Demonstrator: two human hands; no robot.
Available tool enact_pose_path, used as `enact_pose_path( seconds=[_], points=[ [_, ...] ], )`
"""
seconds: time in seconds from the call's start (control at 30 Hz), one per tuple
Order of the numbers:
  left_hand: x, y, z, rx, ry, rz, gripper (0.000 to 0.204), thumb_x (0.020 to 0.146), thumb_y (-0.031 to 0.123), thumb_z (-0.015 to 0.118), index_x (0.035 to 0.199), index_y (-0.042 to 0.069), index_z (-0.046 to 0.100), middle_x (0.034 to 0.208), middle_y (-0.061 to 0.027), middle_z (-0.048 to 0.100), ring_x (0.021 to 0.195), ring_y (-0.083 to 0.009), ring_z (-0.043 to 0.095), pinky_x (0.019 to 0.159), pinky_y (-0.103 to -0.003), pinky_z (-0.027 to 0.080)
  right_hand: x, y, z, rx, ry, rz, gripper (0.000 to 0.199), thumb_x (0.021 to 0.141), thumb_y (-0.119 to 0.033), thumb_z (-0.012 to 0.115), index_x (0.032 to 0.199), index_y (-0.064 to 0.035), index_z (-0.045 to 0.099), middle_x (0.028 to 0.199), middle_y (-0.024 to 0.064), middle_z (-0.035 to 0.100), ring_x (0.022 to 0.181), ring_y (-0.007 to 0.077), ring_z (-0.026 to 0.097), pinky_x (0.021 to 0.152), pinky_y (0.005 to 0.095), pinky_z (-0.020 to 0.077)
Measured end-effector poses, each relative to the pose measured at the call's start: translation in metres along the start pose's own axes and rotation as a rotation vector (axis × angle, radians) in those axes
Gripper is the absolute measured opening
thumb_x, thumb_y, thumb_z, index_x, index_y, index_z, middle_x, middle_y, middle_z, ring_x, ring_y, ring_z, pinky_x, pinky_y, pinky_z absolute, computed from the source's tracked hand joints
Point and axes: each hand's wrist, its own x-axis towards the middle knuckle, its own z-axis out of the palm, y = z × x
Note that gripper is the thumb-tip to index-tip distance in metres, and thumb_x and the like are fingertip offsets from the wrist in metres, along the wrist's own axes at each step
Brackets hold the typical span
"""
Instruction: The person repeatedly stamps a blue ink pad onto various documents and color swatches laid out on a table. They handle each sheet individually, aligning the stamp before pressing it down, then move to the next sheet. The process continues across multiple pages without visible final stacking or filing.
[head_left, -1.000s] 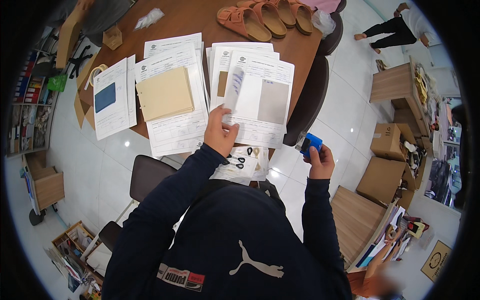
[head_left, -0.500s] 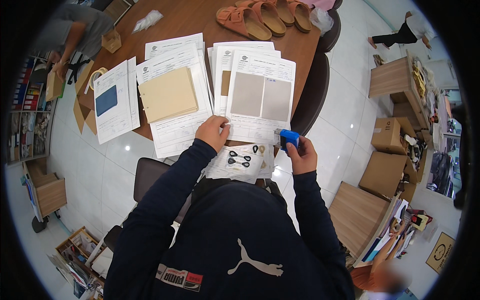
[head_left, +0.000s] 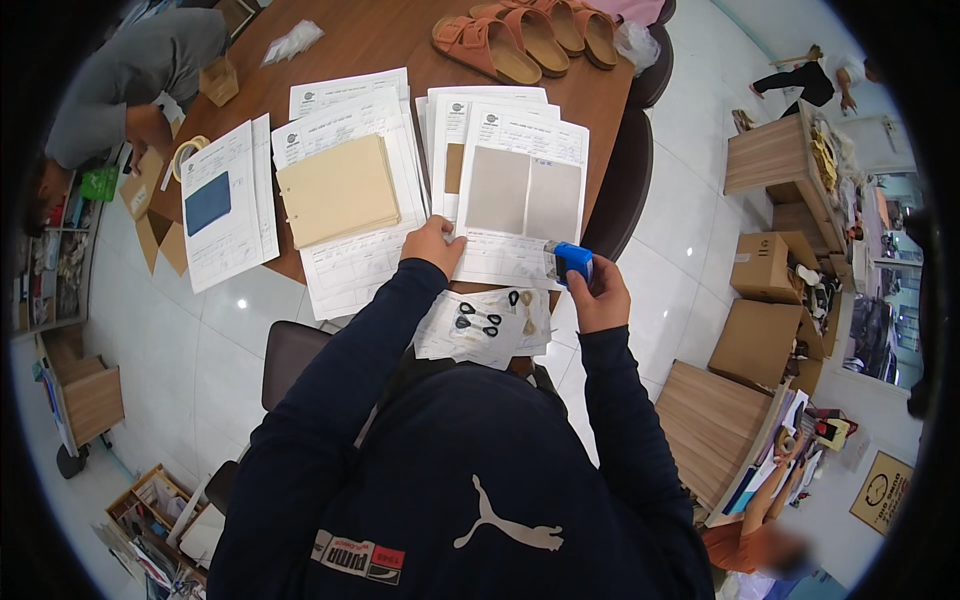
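At the near edge of the brown bench (head_left: 400, 40), the left hand (head_left: 433, 245) rests with fingers pressed together on the lower left corner of a printed sheet with two grey swatches (head_left: 520, 200). The right hand (head_left: 597, 297) is clamped around a small blue stamp (head_left: 570, 262), held at the sheet's lower right corner, at about 4 o'clock from the swatches; whether the stamp touches the paper cannot be told.

Just at 9 o'clock from the swatch sheet lies a tan board (head_left: 340, 190) on top of further printed forms. Farther toward 9 o'clock sits a form bearing a dark blue swatch (head_left: 208, 203). Below the hands, toward 6 o'clock, a sheet carrying small black loops (head_left: 480, 322) overhangs the bench edge.

At 12 o'clock on the bench lie salmon-coloured sandals (head_left: 520, 35). At 10 o'clock a second person in a grey sleeve (head_left: 130, 70) leans over cardboard boxes.
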Motion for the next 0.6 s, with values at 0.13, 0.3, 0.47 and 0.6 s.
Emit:
enact_pose_path(
  seconds=[0.13, 0.3, 0.47, 0.6],
  points=[
    [0.005, -0.002, -0.001, -0.011, -0.073, 0.007, 0.024, 0.081, 0.026, 0.070, 0.088, 0.002, 0.067, 0.077, -0.0124, 0.069, 0.072, -0.0273, 0.067, 0.070, -0.036, 0.053, 0.005, -0.010, 0.001, -0.297, -0.024, -0.242, 0.038, 0.082, -0.010, 0.070, 0.115, 0.0011, 0.057, 0.100, 0.0148, 0.065, 0.085, 0.0242, 0.065, 0.077, 0.0323, 0.0532],
    [0.003, -0.005, 0.001, 0.054, -0.038, 0.060, 0.023, 0.080, 0.025, 0.070, 0.087, 0.002, 0.067, 0.078, -0.0122, 0.069, 0.073, -0.0270, 0.067, 0.070, -0.035, 0.053, 0.017, -0.020, 0.013, -0.443, -0.119, -0.407, 0.034, 0.079, -0.008, 0.070, 0.111, -0.0022, 0.059, 0.102, 0.0152, 0.061, 0.090, 0.0330, 0.064, 0.079, 0.0368, 0.0525],
    [0.000, -0.008, 0.003, 0.046, -0.004, 0.067, 0.022, 0.080, 0.023, 0.071, 0.087, 0.003, 0.068, 0.078, -0.0126, 0.069, 0.074, -0.0271, 0.068, 0.071, -0.036, 0.054, 0.028, -0.023, 0.025, -0.481, -0.162, -0.478, 0.032, 0.079, -0.007, 0.070, 0.110, -0.0051, 0.060, 0.103, 0.0135, 0.061, 0.094, 0.0329, 0.061, 0.082, 0.0376, 0.0509],
    [0.001, -0.011, 0.004, 0.042, 0.001, 0.069, 0.020, 0.079, 0.021, 0.072, 0.086, 0.003, 0.068, 0.077, -0.0123, 0.069, 0.074, -0.0270, 0.068, 0.071, -0.036, 0.054, 0.037, -0.022, 0.029, -0.536, -0.190, -0.488, 0.032, 0.078, -0.007, 0.070, 0.109, -0.0061, 0.061, 0.102, 0.0130, 0.060, 0.094, 0.0326, 0.061, 0.081, 0.0376, 0.0509]
  ],
)
